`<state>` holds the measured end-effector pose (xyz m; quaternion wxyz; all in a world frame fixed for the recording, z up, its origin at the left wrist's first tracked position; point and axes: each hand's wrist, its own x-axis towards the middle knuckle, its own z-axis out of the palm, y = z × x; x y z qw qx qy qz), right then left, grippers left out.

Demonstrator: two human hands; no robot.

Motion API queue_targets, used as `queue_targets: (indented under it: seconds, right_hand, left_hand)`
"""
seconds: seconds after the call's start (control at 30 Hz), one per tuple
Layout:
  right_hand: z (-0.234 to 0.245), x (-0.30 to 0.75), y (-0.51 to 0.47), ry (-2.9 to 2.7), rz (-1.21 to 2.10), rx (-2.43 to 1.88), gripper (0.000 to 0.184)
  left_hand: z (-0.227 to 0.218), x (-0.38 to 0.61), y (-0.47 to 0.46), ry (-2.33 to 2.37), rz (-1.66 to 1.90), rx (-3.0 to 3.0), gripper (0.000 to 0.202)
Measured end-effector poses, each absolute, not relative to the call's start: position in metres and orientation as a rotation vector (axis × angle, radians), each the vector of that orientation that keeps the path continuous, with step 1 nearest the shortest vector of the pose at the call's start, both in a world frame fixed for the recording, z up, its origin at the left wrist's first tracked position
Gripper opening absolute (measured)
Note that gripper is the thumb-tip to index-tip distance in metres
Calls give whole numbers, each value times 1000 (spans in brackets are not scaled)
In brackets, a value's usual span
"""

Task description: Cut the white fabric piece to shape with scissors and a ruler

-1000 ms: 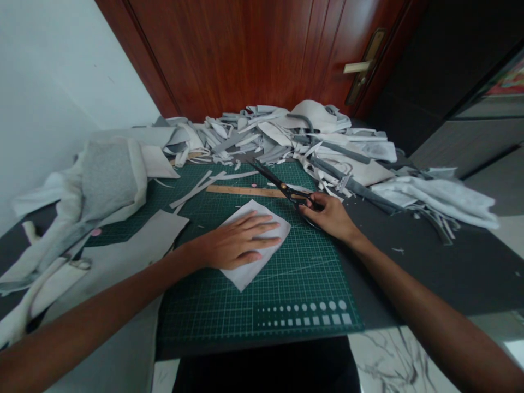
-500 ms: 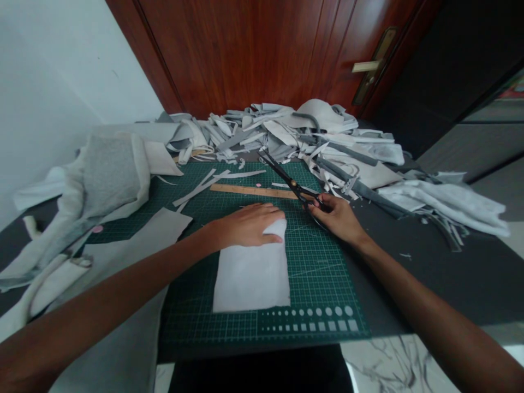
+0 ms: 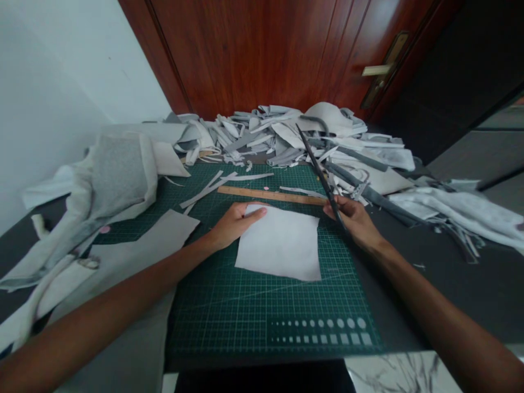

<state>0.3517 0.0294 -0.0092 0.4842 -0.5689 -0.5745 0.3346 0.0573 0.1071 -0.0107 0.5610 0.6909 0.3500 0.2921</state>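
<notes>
My left hand (image 3: pixel 233 225) pinches the upper left corner of a white rectangular fabric piece (image 3: pixel 280 245), thumb on top and fingers underneath. The piece is held over the green cutting mat (image 3: pixel 229 305). Black scissors (image 3: pixel 317 166) are in my right hand (image 3: pixel 355 219), seen nearly edge-on with the blades pointing away from me. Just beyond the fabric lies a wooden ruler (image 3: pixel 266 194), its right end close to my right fingers. Thin pale strips (image 3: pixel 207 190) lie on the mat behind the ruler.
Heaped grey and white fabric scraps (image 3: pixel 262 134) line the back of the dark table (image 3: pixel 434 284). On the left are a folded grey fabric bundle (image 3: pixel 123 174) and a large flat fabric sheet (image 3: pixel 135 327). A wooden door (image 3: pixel 254 54) stands behind the table.
My left hand has gone from lying flat on the fabric to gripping its corner. The fabric has turned and shifted right and away from me. The scissors have rotated in my right hand.
</notes>
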Motion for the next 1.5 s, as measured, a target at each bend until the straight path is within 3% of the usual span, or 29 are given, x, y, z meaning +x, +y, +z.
queue_targets:
  seconds: [0.27, 0.63, 1.0, 1.5]
  right_hand:
    - [-3, 370, 22, -1922, 273, -1424, 20]
    - [6, 388, 20, -2152, -127, -1423, 19]
    - [13, 379, 18, -2231, 36, -1363, 22]
    - [18, 387, 17, -2271, 89, -1417, 21]
  left_hand:
    - [-20, 58, 106, 769, 958, 1609, 32]
    - [-21, 53, 106, 797, 997, 1778, 24]
    - [-21, 56, 102, 687, 960, 1863, 11]
    - [-14, 56, 96, 695, 862, 1828, 19]
